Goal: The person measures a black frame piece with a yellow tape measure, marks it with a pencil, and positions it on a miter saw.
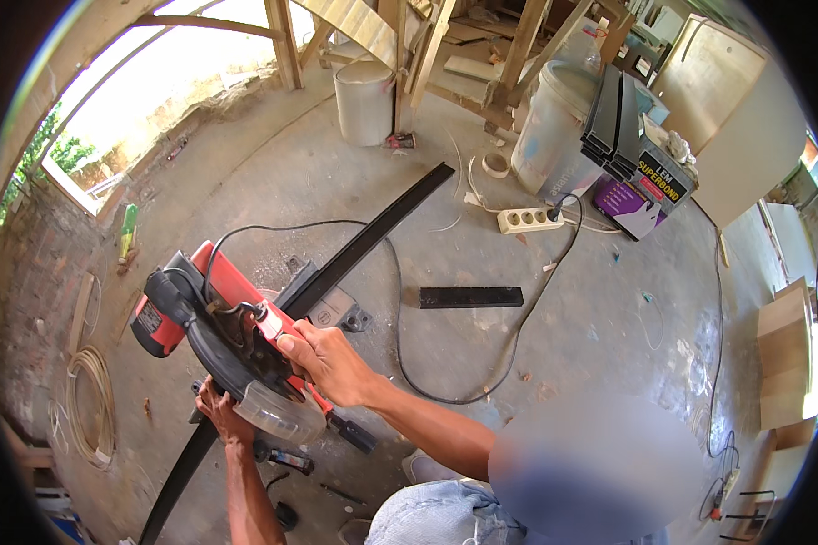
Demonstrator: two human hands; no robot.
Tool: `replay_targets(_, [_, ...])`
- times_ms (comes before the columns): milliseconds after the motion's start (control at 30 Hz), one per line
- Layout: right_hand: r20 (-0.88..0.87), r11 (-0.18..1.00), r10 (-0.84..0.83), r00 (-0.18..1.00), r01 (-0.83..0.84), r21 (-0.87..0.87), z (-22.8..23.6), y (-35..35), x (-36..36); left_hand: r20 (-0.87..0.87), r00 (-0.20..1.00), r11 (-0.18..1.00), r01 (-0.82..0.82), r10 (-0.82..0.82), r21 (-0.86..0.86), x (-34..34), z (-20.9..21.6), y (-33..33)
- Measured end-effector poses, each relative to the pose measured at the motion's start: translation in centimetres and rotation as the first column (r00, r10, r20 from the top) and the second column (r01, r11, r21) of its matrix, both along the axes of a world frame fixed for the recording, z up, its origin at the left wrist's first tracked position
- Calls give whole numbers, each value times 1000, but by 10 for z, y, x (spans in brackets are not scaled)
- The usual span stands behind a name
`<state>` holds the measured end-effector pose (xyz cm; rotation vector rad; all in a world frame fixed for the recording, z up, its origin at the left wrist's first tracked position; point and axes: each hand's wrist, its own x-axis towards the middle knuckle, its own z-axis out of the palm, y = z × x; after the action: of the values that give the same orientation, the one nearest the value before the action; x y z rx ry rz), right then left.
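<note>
A red and black chop saw [245,318] stands on the concrete floor, its handle under my right hand [332,363], whose fingers are wrapped round the grip. Across the saw's base runs a long black metal profile [373,236], from the upper middle down to the lower left. My left hand [223,413] grips this profile close to the saw's near side, its fingertips partly hidden by the saw. The clear blade guard [282,413] sits between my hands; the blade itself is hidden. A short cut piece of black profile [471,297] lies to the right on the floor.
A black cord [400,345] loops from the saw to a white power strip [529,220]. Buckets [365,104], boxes [632,204] and stacked black profiles [613,123] stand farther back. Coiled cable [91,400] lies at left. A small black cylindrical tool [286,459] lies near my left forearm.
</note>
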<state>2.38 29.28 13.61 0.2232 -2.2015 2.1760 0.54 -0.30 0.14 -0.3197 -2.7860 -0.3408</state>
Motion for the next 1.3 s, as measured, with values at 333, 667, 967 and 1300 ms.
replay_targets(333, [63, 972, 90, 994, -101, 211, 75, -17, -69, -28, 999, 993, 29, -32, -112, -2, -31, -27])
replay_targets(667, [115, 972, 154, 981, -171, 161, 136, -48, -182, -122, 992, 1000, -22, 23, 7, 10, -10, -4])
replay_targets(967, [139, 987, 161, 977, -163, 4, 139, -50, -199, -67, 998, 1000, 13, -14, -16, 13, 5, -8])
replay_targets(1300, [106, 892, -197, 975, 223, -393, 56, 21, -182, -80, 994, 953, 41, -68, -300, 23, 7, -26])
